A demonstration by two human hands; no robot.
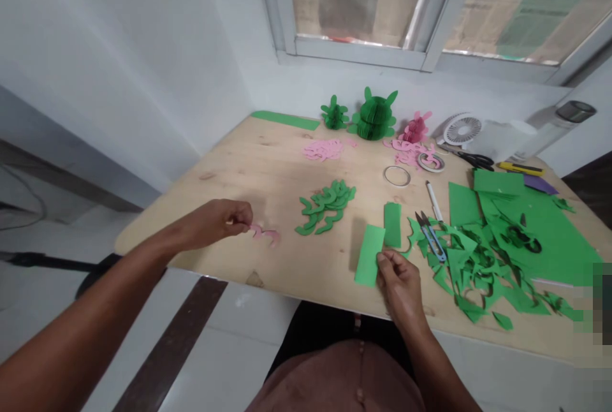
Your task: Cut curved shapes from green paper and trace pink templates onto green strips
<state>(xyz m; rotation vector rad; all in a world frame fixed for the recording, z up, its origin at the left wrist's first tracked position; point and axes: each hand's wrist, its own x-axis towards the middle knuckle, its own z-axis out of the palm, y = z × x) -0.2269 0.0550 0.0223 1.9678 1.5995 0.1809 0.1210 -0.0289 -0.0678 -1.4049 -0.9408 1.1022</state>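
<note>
My left hand [228, 219] pinches a pink curved paper cut-out [265, 233] just above the wooden table [248, 169] at its left side. My right hand [400, 281] pinches the lower right corner of a green paper rectangle [369, 255] and lifts it off the table near the front edge. A second, smaller green rectangle [393, 224] lies flat just behind it. A heap of green curved cut-outs [325, 206] sits between my two hands, further back.
Thread snips [431, 236] and a white pen [434, 200] lie beside green paper scraps and sheets [502, 240] at right. Pink cut-outs [322, 149], tape rings [396, 175], scissors [475, 159], a small fan [461, 129] and folded green paper cactus models [375, 117] stand further back.
</note>
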